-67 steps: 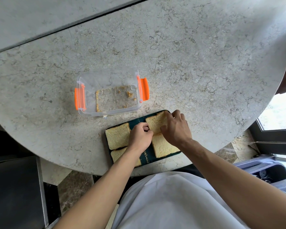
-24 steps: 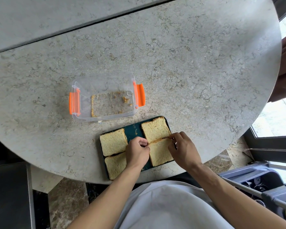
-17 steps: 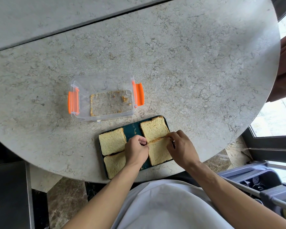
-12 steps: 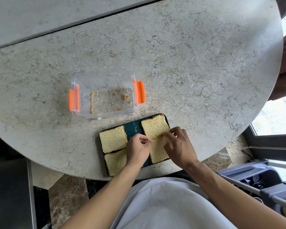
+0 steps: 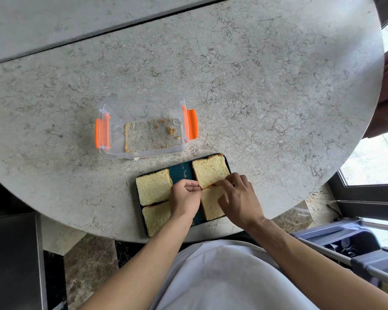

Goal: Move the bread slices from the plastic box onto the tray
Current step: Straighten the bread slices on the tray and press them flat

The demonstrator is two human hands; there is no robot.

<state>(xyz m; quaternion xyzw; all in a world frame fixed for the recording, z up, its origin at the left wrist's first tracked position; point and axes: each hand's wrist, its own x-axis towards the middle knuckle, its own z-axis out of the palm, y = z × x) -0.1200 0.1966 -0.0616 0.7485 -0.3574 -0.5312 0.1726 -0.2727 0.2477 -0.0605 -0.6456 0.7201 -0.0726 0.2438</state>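
Observation:
The dark teal tray (image 5: 181, 172) sits at the table's near edge and carries several bread slices. A far left slice (image 5: 154, 190) and a near left slice (image 5: 156, 218) lie flat. The far right slice (image 5: 211, 170) also lies flat. My left hand (image 5: 185, 198) and my right hand (image 5: 240, 198) both pinch the far edge of the near right slice (image 5: 212, 206), where it meets the far right one. The clear plastic box (image 5: 141, 106) with orange clips (image 5: 192, 127) stands just beyond the tray. It holds only crumbs.
The round marble table (image 5: 255, 74) curves away close to the tray's near and right sides. A dark block (image 5: 11, 260) stands on the floor at lower left. A blue-grey case (image 5: 345, 240) is at lower right, under a window.
My right hand slid from the tray's right edge inward along the seam between the two right slices. My left hand stays at the tray's middle. The view shifted slightly.

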